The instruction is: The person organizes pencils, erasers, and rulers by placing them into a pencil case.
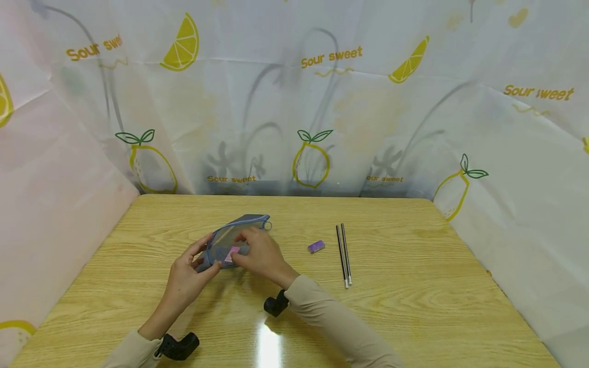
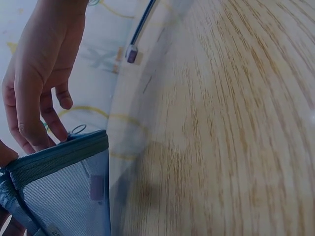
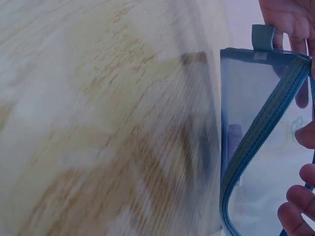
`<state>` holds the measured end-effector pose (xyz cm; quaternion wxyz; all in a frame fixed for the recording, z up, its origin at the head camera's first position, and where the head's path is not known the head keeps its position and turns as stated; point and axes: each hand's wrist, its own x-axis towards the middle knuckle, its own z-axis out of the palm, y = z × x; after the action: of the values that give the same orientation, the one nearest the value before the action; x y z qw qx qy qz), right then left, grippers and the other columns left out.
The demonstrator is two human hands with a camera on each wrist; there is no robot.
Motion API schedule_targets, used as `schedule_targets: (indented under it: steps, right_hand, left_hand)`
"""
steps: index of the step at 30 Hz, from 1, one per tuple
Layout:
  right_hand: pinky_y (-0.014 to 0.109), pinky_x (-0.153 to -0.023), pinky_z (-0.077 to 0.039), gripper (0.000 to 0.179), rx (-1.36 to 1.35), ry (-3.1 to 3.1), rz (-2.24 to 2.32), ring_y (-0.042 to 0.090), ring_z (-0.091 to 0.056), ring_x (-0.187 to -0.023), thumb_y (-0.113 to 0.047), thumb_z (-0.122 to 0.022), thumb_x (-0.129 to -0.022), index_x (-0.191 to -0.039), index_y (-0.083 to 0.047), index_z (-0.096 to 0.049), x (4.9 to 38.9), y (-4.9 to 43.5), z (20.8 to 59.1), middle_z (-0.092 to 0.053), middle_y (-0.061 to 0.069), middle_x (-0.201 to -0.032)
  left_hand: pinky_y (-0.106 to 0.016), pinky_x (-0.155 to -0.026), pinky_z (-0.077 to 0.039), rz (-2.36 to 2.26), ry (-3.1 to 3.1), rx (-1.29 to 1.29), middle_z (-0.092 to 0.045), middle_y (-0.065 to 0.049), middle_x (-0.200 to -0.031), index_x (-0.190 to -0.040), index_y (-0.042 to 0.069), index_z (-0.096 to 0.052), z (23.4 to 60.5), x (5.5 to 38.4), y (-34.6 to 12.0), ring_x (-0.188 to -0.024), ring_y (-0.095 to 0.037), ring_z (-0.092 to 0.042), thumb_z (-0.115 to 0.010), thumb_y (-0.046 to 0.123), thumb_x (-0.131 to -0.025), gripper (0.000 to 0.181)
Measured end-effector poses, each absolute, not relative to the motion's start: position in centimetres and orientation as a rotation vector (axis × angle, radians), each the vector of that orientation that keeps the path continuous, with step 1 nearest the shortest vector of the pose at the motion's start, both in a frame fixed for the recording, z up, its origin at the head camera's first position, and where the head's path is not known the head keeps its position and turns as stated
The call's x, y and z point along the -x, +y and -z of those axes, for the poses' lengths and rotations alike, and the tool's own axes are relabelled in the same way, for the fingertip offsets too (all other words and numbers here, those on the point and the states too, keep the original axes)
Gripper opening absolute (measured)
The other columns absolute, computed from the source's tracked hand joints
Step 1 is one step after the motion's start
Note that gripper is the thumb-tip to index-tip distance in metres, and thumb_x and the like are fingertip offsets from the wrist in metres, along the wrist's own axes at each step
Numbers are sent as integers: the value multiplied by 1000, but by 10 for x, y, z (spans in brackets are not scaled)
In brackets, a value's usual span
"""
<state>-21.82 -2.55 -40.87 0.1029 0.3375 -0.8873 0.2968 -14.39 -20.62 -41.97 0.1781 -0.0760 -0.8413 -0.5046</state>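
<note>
My left grip holds a sheer, blue-zipped mesh pouch; pink block inside, beside my loosely parted right grip.

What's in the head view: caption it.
Left hand holds a mesh pouch, right hand at it; purple block and two pencils nearby.

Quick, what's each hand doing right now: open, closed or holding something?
Left hand: closed, holding the pouch.
Right hand: at the pouch; whether it grips anything cannot be told.
</note>
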Motion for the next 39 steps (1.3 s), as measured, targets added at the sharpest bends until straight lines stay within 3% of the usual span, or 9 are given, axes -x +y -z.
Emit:
schedule_targets:
  steps: [8, 17, 26, 39]
  right_hand:
    - [28, -70, -46, 26, -971, -2558, -704, 12, -61, -87, -31, -74, -82, -102, -14, -71, 219, -21, 407, -65, -2, -98]
    - [32, -69, -43, 27, -966, -2553, -660, 15, -58, -84, -32, -72, -84, -103, -13, -71, 217, -15, 405, -64, 2, -100]
    - [32, -70, -43, 26, -951, -2551, -634, 13, -57, -84, -33, -72, -84, -104, -16, -70, 217, -10, 403, -62, -4, -100]
    - [38, -76, -46, 30, -947, -2592, -645, 19, -58, -95, -34, -73, -85, -108, -16, -69, 215, 0, 396, -63, -2, -107]
  left_hand:
    - [-47, -86, -50, 1415, -2374, 222, -55, -24, -126, -139, -1, -50, 420, 144, -206, -113, -36, -54, -74, -3, -82, 62]
    - [-40, -85, -52, 1419, -2377, 224, -54, -24, -128, -140, 0, -50, 420, 144, -206, -113, -37, -54, -74, -2, -83, 62]
    - [-34, -85, -52, 1429, -2379, 224, -54, -24, -126, -140, 0, -49, 419, 143, -206, -113, -37, -54, -74, -2, -83, 62]
    - [-27, -85, -51, 1433, -2382, 216, -54, -24, -127, -139, 0, -50, 419, 143, -206, -113, -36, -53, -74, -2, -83, 61]
